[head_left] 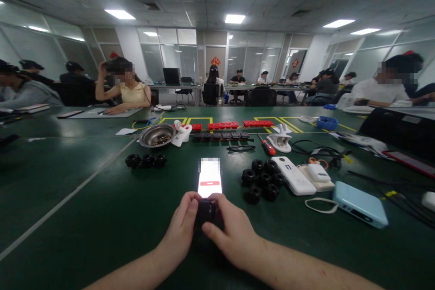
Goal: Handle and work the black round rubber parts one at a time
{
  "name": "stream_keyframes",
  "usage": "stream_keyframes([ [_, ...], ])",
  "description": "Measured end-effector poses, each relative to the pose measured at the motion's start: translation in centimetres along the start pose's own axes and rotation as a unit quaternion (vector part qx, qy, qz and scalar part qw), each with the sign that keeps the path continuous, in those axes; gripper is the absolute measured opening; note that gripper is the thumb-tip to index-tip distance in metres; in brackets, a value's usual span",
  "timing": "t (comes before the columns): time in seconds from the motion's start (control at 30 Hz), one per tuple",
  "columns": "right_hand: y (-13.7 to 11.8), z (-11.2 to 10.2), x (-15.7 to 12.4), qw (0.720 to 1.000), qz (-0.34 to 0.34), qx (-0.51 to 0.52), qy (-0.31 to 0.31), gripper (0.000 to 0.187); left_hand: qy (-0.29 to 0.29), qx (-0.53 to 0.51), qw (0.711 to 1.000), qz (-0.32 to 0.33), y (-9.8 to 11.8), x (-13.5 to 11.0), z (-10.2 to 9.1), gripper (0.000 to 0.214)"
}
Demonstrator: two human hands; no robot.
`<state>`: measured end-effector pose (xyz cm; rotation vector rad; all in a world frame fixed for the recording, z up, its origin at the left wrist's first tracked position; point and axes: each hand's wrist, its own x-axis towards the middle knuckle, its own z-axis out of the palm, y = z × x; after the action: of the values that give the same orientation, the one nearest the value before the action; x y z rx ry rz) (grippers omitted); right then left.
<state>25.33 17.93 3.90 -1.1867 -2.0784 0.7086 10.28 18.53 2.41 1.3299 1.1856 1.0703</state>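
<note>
My left hand [185, 222] and my right hand [234, 229] close from both sides around a black round part [206, 210], low over the near middle of the table. Fingers cover much of its outline. Just beyond my fingertips is a phone [210, 176] with a bright white screen and a red bar. Right of it sits a cluster of several black ring-like parts [263, 179]. A short row of similar black parts [146, 160] stands to the left.
Beyond lie a metal bowl [158, 136] with small brass-coloured pieces, red trays [223, 125], a black strip [222, 137], and a red-handled screwdriver [268, 147]. At right are a white power bank [294, 176], a light-blue box [360, 204] and cables. Other people sit around the green table [102, 226].
</note>
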Motion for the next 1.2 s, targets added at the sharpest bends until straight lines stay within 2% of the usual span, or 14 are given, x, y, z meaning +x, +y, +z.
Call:
stream_keyframes([
  [0.03, 0.1, 0.0, 0.1, 1.000, 0.006, 0.000, -0.006, 0.033, -0.006, 0.006, 1.000, 0.008, -0.1, 0.0, -0.1, 0.036],
  [0.1, 0.4, 0.2, 0.2, 0.999, -0.046, -0.014, -0.009, 0.029, -0.011, 0.008, 1.000, 0.005, -0.4, 0.2, -0.2, 0.034],
  [0.17, 0.8, 0.5, 0.2, 0.990, -0.136, -0.044, 0.000, 0.033, -0.002, -0.004, 1.000, -0.019, -0.5, 0.5, -0.2, 0.034],
  [0.23, 1.0, 0.6, 0.2, 0.981, -0.180, -0.069, 0.016, 0.042, 0.006, -0.020, 0.999, -0.041, -0.5, 0.7, -0.1, 0.035],
  [0.3, 1.0, 0.5, 0.1, 0.987, -0.141, -0.066, 0.040, 0.054, 0.004, -0.026, 0.998, -0.049, -0.3, 0.7, 0.0, 0.036],
  [0.37, 0.9, 0.3, 0.1, 0.996, -0.063, -0.043, 0.049, 0.061, 0.005, -0.023, 0.999, -0.047, -0.1, 0.6, 0.1, 0.038],
  [0.47, 0.8, -0.1, 0.4, 0.999, 0.002, -0.038, 0.018, 0.041, 0.000, -0.012, 0.999, -0.037, -0.2, 0.4, 0.1, 0.041],
  [0.53, 0.8, -0.2, 0.7, 0.998, -0.021, -0.055, 0.006, 0.033, -0.007, -0.009, 0.999, -0.041, -0.4, 0.4, 0.1, 0.042],
  [0.7, 1.0, -0.2, 0.7, 0.973, -0.207, -0.104, 0.012, 0.039, 0.020, -0.014, 0.997, -0.071, -0.5, 0.8, 0.2, 0.043],
  [0.77, 1.1, -0.1, 0.6, 0.975, -0.197, -0.102, 0.034, 0.047, 0.019, -0.024, 0.997, -0.067, -0.4, 0.8, 0.2, 0.043],
  [0.87, 1.3, -0.1, 0.5, 0.992, -0.084, -0.079, 0.053, 0.055, 0.007, -0.031, 0.998, -0.048, -0.3, 0.5, 0.2, 0.044],
  [0.97, 1.3, -0.2, 0.7, 0.997, -0.025, -0.075, 0.015, 0.037, -0.005, -0.025, 0.999, -0.034, -0.3, 0.2, 0.0, 0.045],
  [1.03, 1.3, -0.2, 0.8, 0.996, -0.054, -0.075, -0.003, 0.032, -0.017, -0.021, 0.999, -0.030, -0.5, 0.3, 0.0, 0.048],
  [1.2, 1.3, -0.1, 0.7, 0.976, -0.193, -0.101, 0.003, 0.046, -0.052, -0.023, 0.998, -0.027, -0.9, 0.8, -0.1, 0.053],
])
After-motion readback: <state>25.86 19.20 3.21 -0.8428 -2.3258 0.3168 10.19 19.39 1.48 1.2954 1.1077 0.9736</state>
